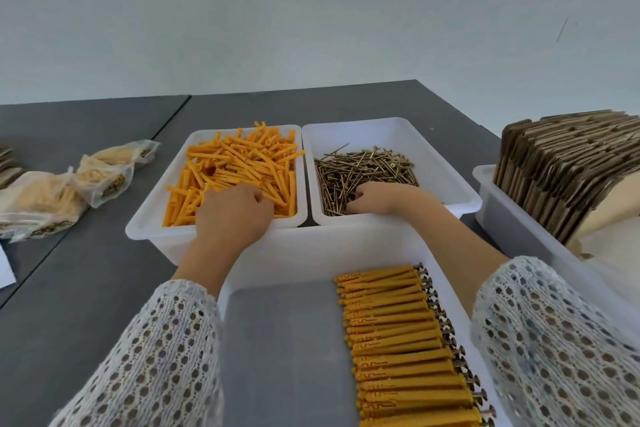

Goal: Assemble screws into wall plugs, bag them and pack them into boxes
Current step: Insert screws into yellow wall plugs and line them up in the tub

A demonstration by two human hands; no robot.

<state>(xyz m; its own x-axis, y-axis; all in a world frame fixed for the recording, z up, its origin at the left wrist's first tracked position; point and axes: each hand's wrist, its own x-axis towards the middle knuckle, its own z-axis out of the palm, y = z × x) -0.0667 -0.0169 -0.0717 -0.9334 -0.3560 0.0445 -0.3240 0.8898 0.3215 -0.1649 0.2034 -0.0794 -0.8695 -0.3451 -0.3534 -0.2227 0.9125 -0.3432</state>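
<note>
1. The left hand (232, 218) reaches into the tub (145, 218) of orange plugs (239, 166), fingers curled among them; whether it grips one I cannot tell
2. The right hand (374, 196) curls into the screws (363, 170) in the neighbouring tub (446, 180); grip unclear
3. Assembled plugs (398, 347) line the near tray (311, 253) on the counter (86, 288)

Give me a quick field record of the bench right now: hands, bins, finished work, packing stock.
left hand: reaching into plug bin, fingers curled among orange plugs
right hand: in screw bin, fingers curled in the screws; grasp hidden
near tray: row of assembled plugs, screw heads pointing right
bags: filled bags lying on table, left of plug bin
cardboard: flat box blanks standing in right bin
</note>
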